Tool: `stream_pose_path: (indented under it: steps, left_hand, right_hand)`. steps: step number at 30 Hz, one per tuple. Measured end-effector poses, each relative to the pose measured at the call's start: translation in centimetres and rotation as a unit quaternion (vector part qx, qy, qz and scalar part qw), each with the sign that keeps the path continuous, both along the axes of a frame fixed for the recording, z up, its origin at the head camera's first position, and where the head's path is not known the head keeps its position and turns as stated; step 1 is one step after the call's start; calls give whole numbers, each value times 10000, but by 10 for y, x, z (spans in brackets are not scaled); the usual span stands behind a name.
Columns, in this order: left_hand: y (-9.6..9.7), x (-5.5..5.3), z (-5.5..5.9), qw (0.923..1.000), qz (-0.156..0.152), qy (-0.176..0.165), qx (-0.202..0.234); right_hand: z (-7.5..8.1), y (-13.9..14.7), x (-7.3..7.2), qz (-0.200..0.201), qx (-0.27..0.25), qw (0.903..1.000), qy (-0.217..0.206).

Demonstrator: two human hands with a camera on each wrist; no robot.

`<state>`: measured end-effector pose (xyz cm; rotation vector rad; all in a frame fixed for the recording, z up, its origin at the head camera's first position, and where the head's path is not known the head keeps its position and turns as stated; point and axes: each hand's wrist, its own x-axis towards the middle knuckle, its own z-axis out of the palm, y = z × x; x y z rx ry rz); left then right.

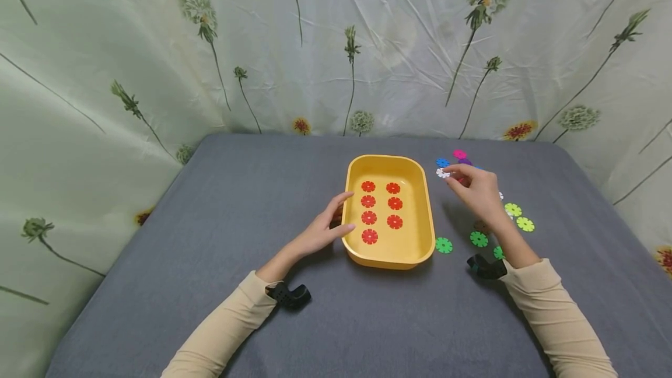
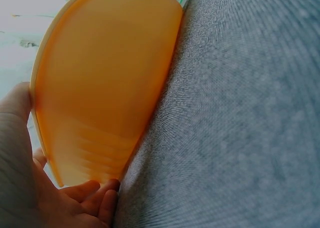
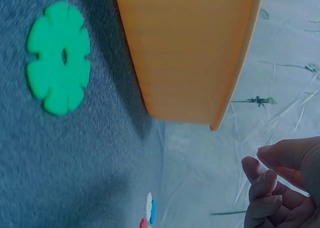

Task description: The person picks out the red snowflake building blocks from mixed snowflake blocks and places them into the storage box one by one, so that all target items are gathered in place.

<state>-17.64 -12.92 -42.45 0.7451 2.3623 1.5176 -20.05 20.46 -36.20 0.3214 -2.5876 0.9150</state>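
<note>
Cloth sleeves point(image 1: 223, 325), rounded tub point(image 1: 388, 265), notched discs point(image 1: 370, 236)

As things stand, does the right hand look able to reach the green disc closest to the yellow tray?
Probably yes: the right hand is on the same side of the yellow tray, and nothing seems to cover the green disc or block the way.

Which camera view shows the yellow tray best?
The head view: it shows the yellow tray from above, inside and rim, with the red discs in it; the left hand hides little. The left wrist view gives only an outer side and rim edge, up close; the right wrist view likewise, cut off by the frame's top.
</note>
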Motion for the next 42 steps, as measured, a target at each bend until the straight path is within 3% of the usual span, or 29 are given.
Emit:
stream_pose_path:
  steps: [9, 32, 42]
  left_hand:
    - [0, 0, 1, 10000, 44, -30, -62]
    - [-1, 1, 0, 10000, 6, 48, -12]
    - [0, 2, 0, 9999, 69, 19, -108]
  right_hand:
    - [2, 8, 0, -186, 23, 9996, -226]
    - [-11, 35, -8, -656, 145, 9962, -552]
    - [-15, 43, -9, -666, 181, 9947, -763]
